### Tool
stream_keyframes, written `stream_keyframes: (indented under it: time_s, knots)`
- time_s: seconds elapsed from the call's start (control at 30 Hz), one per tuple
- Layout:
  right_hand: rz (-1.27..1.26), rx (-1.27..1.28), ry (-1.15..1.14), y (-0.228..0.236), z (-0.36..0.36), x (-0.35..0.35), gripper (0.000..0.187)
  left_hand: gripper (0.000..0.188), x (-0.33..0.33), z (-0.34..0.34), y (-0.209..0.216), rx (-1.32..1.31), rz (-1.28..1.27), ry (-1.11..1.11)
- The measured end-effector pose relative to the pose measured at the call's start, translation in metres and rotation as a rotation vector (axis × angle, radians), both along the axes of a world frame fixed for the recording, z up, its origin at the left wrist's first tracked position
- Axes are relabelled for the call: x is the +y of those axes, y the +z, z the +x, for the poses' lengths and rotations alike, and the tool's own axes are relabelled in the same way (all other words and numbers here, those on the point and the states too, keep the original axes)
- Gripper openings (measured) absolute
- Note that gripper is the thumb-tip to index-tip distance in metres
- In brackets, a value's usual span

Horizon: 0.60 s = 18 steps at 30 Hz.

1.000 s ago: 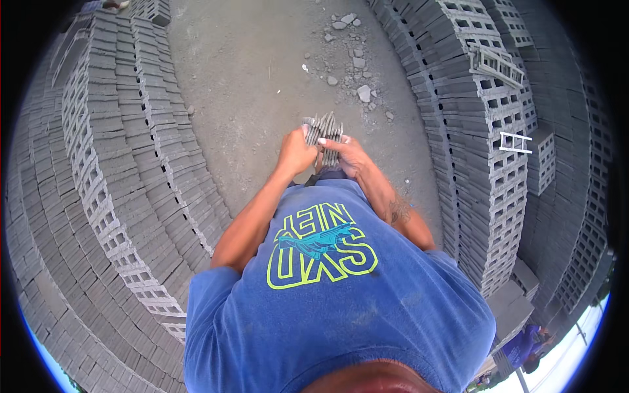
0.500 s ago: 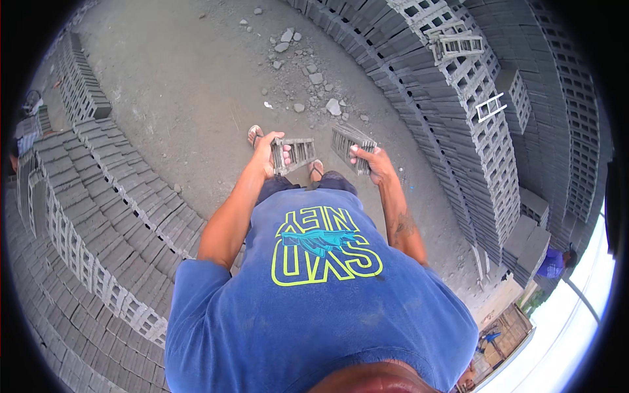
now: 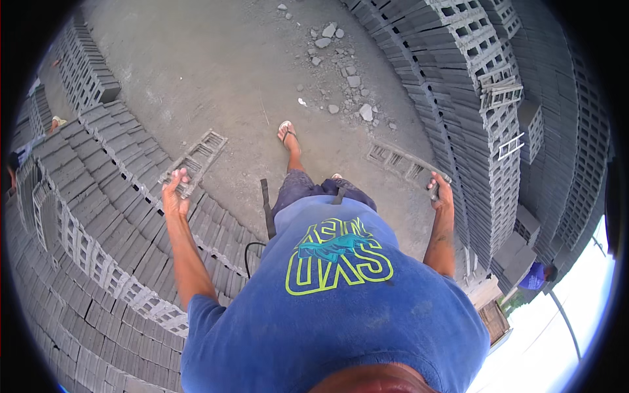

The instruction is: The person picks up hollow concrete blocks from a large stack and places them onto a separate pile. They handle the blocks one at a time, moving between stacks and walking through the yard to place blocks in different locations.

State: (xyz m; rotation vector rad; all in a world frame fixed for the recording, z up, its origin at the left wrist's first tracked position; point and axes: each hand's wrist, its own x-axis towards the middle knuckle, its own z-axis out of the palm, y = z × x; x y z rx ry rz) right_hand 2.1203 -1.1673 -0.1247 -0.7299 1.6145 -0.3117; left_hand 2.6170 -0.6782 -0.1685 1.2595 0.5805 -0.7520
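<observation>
My left hand [image 3: 175,191] is closed round the near end of a grey ladder-shaped frame [image 3: 208,162] with several openings. That frame points up and to the right, over the edge of the left block stack. Out to the right, my right hand [image 3: 443,190] grips the end of a similar grey ladder-shaped frame [image 3: 413,158]. This one slants up and to the left above the dirt floor, beside the right stack. Both arms are spread wide of my body, and the two frames are well apart.
Long stacks of grey hollow blocks stand on the left [image 3: 124,177] and right [image 3: 458,124]. A white ladder-shaped frame [image 3: 510,147] and several grey frames [image 3: 501,95] lie on the right stack. Rubble [image 3: 354,81] lies ahead. A person in purple [image 3: 534,276] is at far right.
My hands have moved from close together in front of me to wide apart, each carrying its frame outward. My feet have shifted, and the surroundings have slid in view.
</observation>
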Motion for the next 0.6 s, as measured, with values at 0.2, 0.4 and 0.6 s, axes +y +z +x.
stream_keyframes:
  time_s: [0.2,0.4,0.6]
  knots:
    - [-0.095,0.078,-0.028,0.009,0.018,-0.036,0.014,0.041,0.065,0.132,0.050,-0.071,0.547,-0.125]
    - [-0.237,0.135,-0.095,-0.061,0.084,-0.046,0.013,0.037,0.050,0.172,0.005,-0.448,0.606,0.245]
    - [-0.096,-0.086,-0.040,-0.113,0.224,0.016,0.007,0.024,-0.163,-0.073,-0.083,-0.592,0.613,-0.394]
